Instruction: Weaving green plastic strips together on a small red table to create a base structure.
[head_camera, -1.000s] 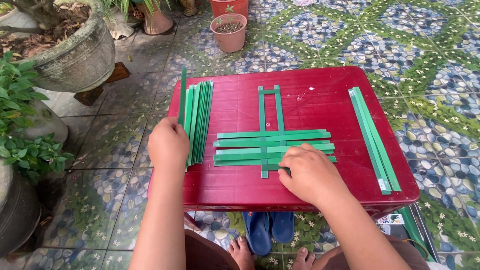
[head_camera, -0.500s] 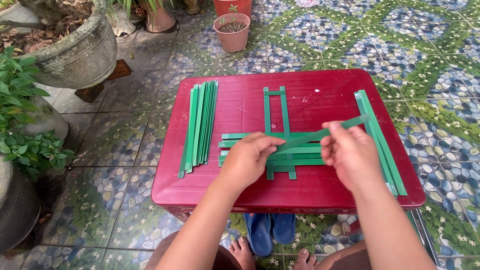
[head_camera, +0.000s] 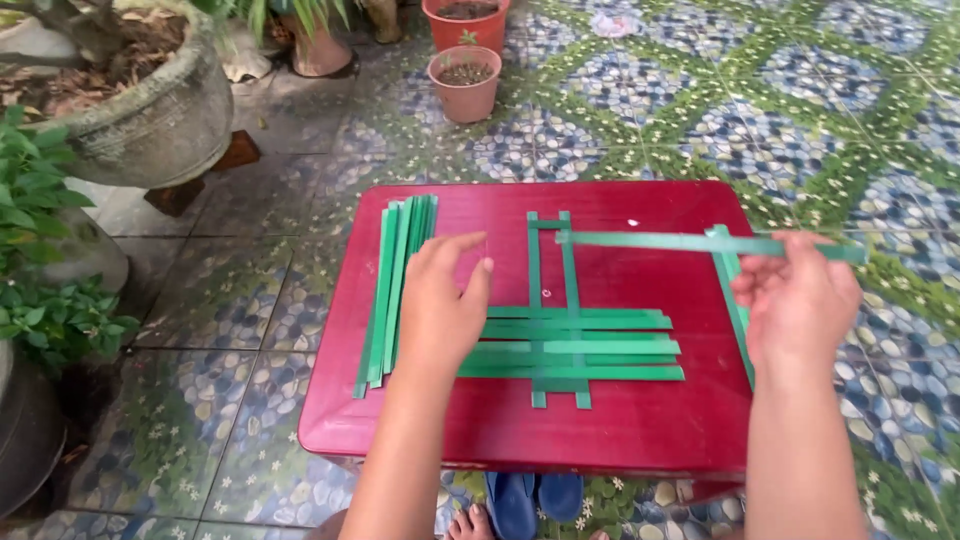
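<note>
Our right hand (head_camera: 795, 300) pinches one long green strip (head_camera: 690, 242) near its right end, fingers closed on it, and holds it level just above the far half of the red tabletop (head_camera: 610, 430). The strip's free end reaches left to the tops of the two upright strips of the woven mat (head_camera: 570, 345). Our left hand (head_camera: 440, 305) lies open and flat, fingers together, pressing the left ends of the mat's crosswise strips against the tabletop. The mat sits at the middle of the tabletop: several horizontal green bands interlaced with two vertical ones that stick out beyond it at top and bottom.

Just left of our left hand, a bundle of spare strips (head_camera: 395, 290) lies lengthwise along the tabletop's left side. A smaller set of strips (head_camera: 730, 290) lies along the right side, partly hidden behind our right hand.

Beyond the tabletop, two terracotta pots (head_camera: 466, 82) stand on the patterned tile floor (head_camera: 800, 110). A large stone planter (head_camera: 150, 120) and leafy plants (head_camera: 40, 250) fill the left edge. Blue sandals (head_camera: 525, 500) and bare toes show beneath the tabletop's near edge.
</note>
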